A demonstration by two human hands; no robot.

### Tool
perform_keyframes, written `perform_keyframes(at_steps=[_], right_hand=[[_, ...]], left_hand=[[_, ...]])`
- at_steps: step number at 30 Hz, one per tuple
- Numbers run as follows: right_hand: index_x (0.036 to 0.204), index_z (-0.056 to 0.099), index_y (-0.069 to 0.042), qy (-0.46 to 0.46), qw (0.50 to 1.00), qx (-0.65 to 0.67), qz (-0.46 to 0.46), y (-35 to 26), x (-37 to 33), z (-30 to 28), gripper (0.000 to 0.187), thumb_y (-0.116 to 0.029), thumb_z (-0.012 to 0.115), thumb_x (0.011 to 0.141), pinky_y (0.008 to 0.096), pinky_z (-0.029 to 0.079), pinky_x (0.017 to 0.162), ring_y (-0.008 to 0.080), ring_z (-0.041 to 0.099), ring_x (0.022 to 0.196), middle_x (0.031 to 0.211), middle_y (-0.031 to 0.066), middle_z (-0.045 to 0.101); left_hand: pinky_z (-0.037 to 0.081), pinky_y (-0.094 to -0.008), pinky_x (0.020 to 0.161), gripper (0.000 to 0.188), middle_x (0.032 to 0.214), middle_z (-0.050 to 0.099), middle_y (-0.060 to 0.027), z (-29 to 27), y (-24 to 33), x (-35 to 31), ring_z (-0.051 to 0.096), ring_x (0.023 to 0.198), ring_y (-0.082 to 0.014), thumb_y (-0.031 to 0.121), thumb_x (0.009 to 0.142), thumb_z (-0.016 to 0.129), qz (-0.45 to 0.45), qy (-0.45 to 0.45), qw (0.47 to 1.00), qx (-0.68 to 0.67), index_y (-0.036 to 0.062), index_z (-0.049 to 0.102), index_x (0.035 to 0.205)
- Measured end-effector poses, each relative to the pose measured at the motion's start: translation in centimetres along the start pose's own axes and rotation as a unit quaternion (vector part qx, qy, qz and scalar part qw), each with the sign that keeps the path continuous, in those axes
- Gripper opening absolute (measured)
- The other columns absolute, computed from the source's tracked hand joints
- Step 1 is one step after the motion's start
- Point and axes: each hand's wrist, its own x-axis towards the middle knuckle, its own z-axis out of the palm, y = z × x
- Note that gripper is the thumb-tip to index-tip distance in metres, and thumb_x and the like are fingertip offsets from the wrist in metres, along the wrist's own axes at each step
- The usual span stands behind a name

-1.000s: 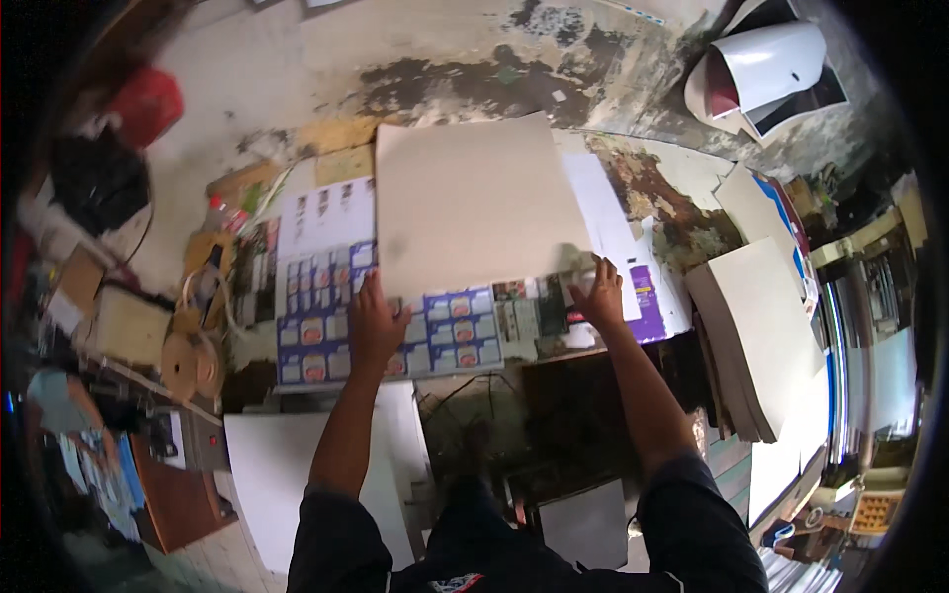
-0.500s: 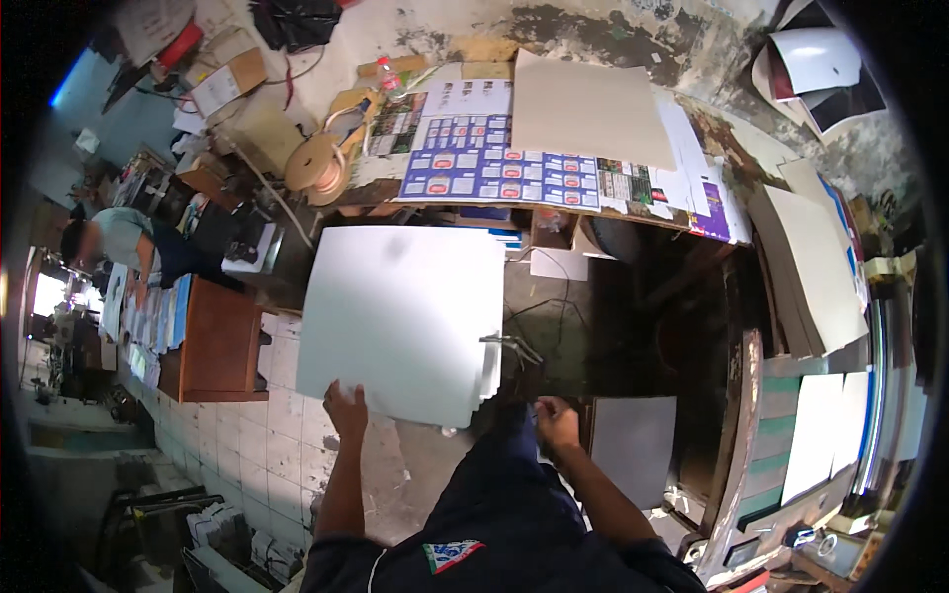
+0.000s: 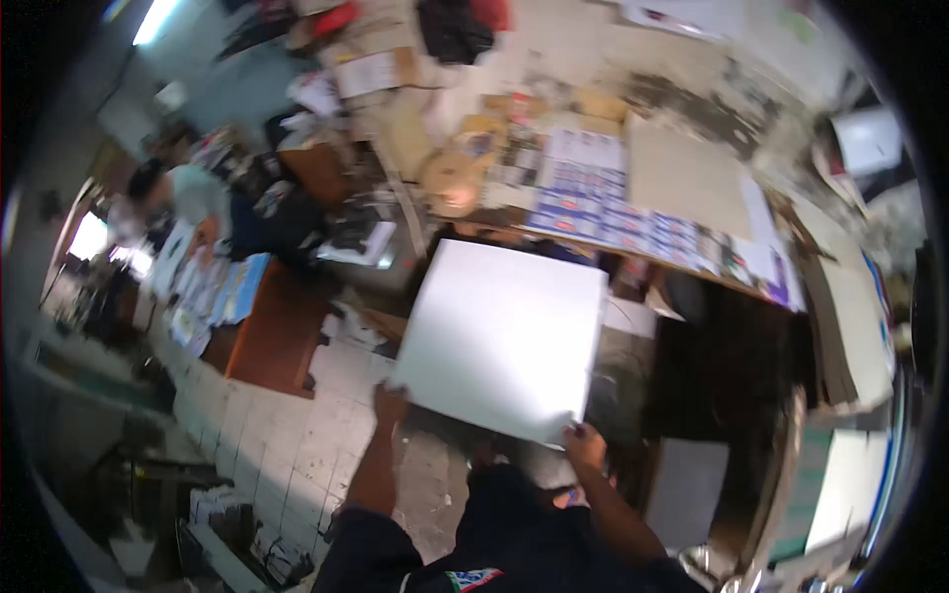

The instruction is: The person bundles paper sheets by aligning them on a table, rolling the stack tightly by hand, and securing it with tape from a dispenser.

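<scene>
Each grip is clamped on one white board (image 3: 502, 336): left hand (image 3: 388, 405), right hand (image 3: 583, 445).

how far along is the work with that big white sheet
Done: the white sheet is lifted, clear of the cluttered table. In hand: left hand and right hand each grip a near corner, holding it over the tiled floor. Left: setting it down; it rests on nothing.
</scene>
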Motion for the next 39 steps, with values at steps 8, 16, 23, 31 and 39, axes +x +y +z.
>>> perform_keyframes(at_steps=[8, 16, 23, 31, 39], right_hand=[[0.097, 0.069, 0.003, 0.056, 0.997, -0.032, 0.052, 1.8, 0.5, 0.0, 0.024, -0.018, 0.068, 0.084, 0.0401, 0.051, 0.067, 0.0246, 0.063, 0.071, 0.083, 0.0155, 0.069], [0.105, 0.070, -0.003, 0.091, 0.977, -0.150, 0.121, -9.0, -0.3, 0.8, 0.028, -0.020, 0.065, 0.083, 0.0422, 0.054, 0.073, 0.0300, 0.065, 0.079, 0.094, 0.0184, 0.069], [0.114, 0.061, -0.003, 0.114, 0.978, -0.040, 0.168, -9.5, 0.5, 1.8, 0.035, -0.021, 0.065, 0.085, 0.0465, 0.053, 0.076, 0.0333, 0.060, 0.093, 0.105, 0.0197, 0.062], [0.124, 0.051, -0.004, 0.140, 0.904, 0.337, 0.224, -2.3, -2.6, 0.4, 0.044, -0.022, 0.065, 0.087, 0.0514, 0.052, 0.080, 0.0370, 0.055, 0.107, 0.119, 0.0211, 0.053], [0.096, 0.065, -0.002, 0.080, 0.913, 0.293, 0.272, -1.3, -4.1, 0.0, 0.024, -0.022, 0.071, 0.084, 0.0418, 0.045, 0.058, 0.0236, 0.057, 0.076, 0.090, 0.0113, 0.061]], left_hand=[[0.051, -0.0480, 0.074, 0.040, 0.081, 0.064, -0.0172, -2.7, 4.4, 6.2, 0.065, 0.081, -0.0347, 0.043, 0.090, 0.059, -0.069, -0.166, 0.977, -0.118, 0.0045, 0.069, 0.086], [0.055, -0.0470, 0.079, 0.047, 0.089, 0.070, -0.0220, -6.1, 3.3, 7.0, 0.069, 0.087, -0.0372, 0.043, 0.074, 0.074, -0.135, -0.308, 0.929, -0.152, -0.0016, 0.069, 0.087], [0.054, -0.0498, 0.076, 0.038, 0.088, 0.068, -0.0187, -5.2, 2.6, 6.5, 0.067, 0.088, -0.0372, 0.037, 0.075, 0.076, -0.116, -0.261, 0.934, -0.216, 0.0013, 0.067, 0.085], [0.048, -0.0499, 0.079, 0.048, 0.083, 0.062, -0.0210, -1.5, 1.0, 5.1, 0.060, 0.086, -0.0407, 0.039, 0.073, 0.075, -0.099, -0.228, 0.937, -0.246, -0.0008, 0.060, 0.094], [0.044, -0.0501, 0.092, 0.068, 0.133, 0.051, -0.0242, -10.8, 6.0, 1.9, 0.052, 0.119, -0.0352, 0.051, 0.082, 0.072, 0.127, -0.117, 0.976, -0.136, -0.0017, 0.056, 0.121]])
